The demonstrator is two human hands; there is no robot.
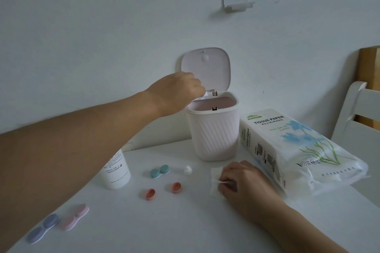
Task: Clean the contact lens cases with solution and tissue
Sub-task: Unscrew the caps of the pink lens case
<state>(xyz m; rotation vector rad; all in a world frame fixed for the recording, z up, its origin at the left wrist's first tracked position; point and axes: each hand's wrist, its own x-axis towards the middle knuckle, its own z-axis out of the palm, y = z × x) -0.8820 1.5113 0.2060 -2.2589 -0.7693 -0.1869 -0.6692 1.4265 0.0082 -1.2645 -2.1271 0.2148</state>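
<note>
My left hand (176, 90) reaches over the left rim of the small pink bin (213, 131), whose lid (205, 66) stands open. Its fingers curl down towards the opening and hide whatever is in them. My right hand (240, 181) rests on the table and pinches a folded white tissue (216, 178). A teal lens case (159, 171) lies closed near the middle. Two loose coral caps (150, 194) (176, 187) lie in front of it. The white solution bottle (116, 172) stands partly behind my left forearm, and its small white cap (187, 170) sits apart.
A purple lens case (42, 231) and a pink lens case (74, 217) lie at the front left. A pack of tissue paper (287, 150) lies to the right of the bin. A white chair (357, 113) stands at the table's right edge, and a wall is behind.
</note>
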